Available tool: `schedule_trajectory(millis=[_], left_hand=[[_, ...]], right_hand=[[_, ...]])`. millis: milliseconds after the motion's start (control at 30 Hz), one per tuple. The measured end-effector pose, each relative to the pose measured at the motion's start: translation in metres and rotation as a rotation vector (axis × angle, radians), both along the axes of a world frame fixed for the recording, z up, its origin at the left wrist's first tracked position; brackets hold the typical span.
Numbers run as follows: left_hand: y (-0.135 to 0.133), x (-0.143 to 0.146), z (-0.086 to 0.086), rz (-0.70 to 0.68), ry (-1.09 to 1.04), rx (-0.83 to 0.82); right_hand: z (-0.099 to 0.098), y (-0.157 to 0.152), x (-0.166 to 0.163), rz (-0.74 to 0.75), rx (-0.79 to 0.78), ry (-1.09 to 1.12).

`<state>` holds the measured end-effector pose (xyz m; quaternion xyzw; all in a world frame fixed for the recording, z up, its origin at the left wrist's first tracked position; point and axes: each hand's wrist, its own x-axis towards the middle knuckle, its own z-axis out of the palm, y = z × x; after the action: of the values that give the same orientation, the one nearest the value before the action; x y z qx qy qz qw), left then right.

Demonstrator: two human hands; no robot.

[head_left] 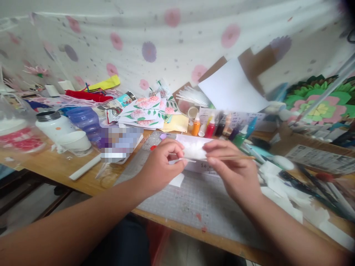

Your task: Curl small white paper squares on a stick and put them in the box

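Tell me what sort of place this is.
Probably a home craft desk: small paint bottles stand in a row, flower-painted cards lie behind, and a gridded cutting mat covers the wooden table under both hands.

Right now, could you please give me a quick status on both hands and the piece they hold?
Left hand grip shut on white paper piece. Right hand pinches thin wooden stick against it. Both above cutting mat; glue bottles behind, apart.

You have a small white folded paper piece [194, 150] pinched at both ends, raised just above the grey cutting mat. A thin wooden stick [235, 157] lies level, pointing right.
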<state>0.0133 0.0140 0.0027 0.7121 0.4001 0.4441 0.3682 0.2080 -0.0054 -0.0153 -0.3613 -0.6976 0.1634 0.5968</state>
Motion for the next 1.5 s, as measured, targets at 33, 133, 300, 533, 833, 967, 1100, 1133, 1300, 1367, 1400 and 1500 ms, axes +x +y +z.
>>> schedule_trajectory(millis=[33, 133, 300, 533, 833, 967, 1100, 1133, 1300, 1367, 1400, 1500], left_hand=[[-0.001, 0.0, 0.0, -0.023, -0.008, 0.0], [-0.002, 0.001, 0.0, -0.076, 0.002, -0.095], [-0.003, 0.001, 0.0, -0.084, -0.018, -0.125], [-0.002, 0.004, 0.002, -0.067, 0.15, -0.035], [-0.002, 0.011, -0.001, -0.087, 0.267, -0.106], [-0.003, 0.008, 0.0, -0.115, 0.182, -0.168], [-0.003, 0.003, 0.002, -0.11, 0.072, -0.127], [-0.003, 0.002, 0.003, -0.116, 0.048, -0.123], [-0.005, 0.003, 0.002, -0.133, -0.068, -0.174], [-0.006, 0.003, 0.001, -0.134, -0.116, -0.198], [-0.006, 0.004, 0.001, -0.137, -0.134, -0.204], [-0.007, 0.004, 0.0, -0.147, -0.146, -0.191]], right_hand=[[0.0, -0.003, -0.003, 0.075, -0.011, 0.032], [-0.002, -0.007, -0.008, 0.198, -0.035, 0.13], [-0.008, -0.003, -0.008, 0.255, -0.06, 0.286], [-0.007, -0.003, -0.007, 0.247, -0.046, 0.267], [0.007, -0.016, -0.012, 0.114, 0.11, -0.088], [0.003, -0.013, -0.013, 0.032, 0.123, -0.032], [-0.001, -0.009, -0.011, 0.03, 0.071, 0.073], [-0.001, -0.008, -0.011, 0.041, 0.057, 0.098], [-0.004, -0.006, -0.013, 0.095, 0.008, 0.182], [-0.005, -0.006, -0.014, 0.104, -0.001, 0.184], [-0.005, -0.006, -0.014, 0.107, -0.004, 0.18], [-0.005, -0.006, -0.014, 0.115, -0.007, 0.174]])
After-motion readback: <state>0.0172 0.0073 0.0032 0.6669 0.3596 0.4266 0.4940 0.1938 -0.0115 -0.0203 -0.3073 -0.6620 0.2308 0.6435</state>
